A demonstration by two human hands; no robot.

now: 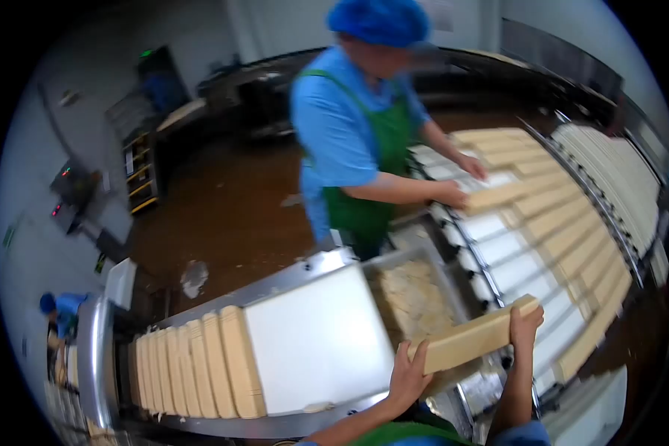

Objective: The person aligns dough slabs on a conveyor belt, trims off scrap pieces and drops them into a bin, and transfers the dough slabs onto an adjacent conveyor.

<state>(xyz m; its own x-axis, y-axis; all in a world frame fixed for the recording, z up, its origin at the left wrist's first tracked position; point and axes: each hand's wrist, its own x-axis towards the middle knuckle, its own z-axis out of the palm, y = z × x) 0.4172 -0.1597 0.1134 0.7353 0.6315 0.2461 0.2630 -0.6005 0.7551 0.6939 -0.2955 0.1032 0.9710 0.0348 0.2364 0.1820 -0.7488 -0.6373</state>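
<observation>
In the head view, the left hand and right hand grip 1 long tan bar, near its 2 ends. It is up in the air between the white belt and the big rack. The work looks part done: many bars lie on the rack, but a row of bars is left on the belt.

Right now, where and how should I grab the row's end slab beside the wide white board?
Probably near both ends of that end slab, coming from over the white board: it's long and narrow, its long edge there is free, and the neighbouring slab crowds the other.
</observation>
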